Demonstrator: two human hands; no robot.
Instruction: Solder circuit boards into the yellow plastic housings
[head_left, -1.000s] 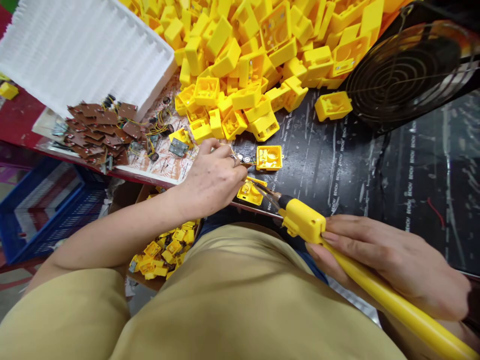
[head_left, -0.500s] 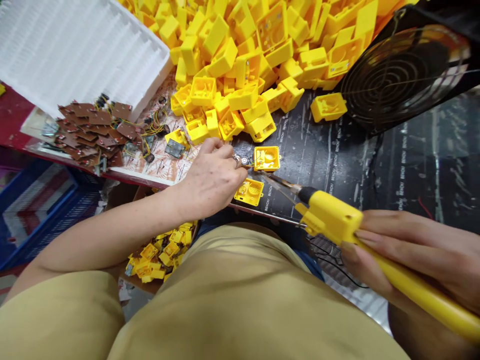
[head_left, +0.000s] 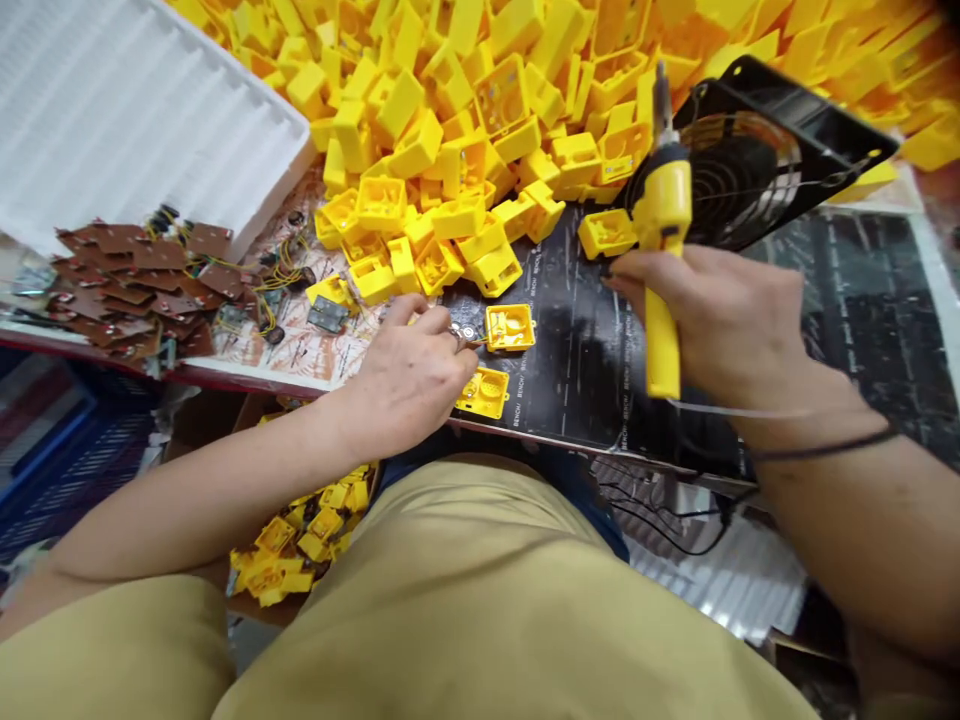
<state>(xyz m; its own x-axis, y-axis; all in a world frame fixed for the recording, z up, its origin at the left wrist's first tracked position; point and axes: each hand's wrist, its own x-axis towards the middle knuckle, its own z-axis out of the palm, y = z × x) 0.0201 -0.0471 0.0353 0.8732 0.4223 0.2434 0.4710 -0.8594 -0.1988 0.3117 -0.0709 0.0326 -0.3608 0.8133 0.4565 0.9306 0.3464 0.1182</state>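
My right hand (head_left: 731, 315) grips the soldering iron (head_left: 665, 195) tip-up, probably sparing the housings (head_left: 418, 145); left hand (head_left: 412, 380) grip, can't tell.

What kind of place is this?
Probably a small electronics workshop or factory. There's a big heap of open yellow plastic boxes, a pile of flat brown circuit boards, and a yellow, metal-tipped tool like a soldering iron in the right hand.
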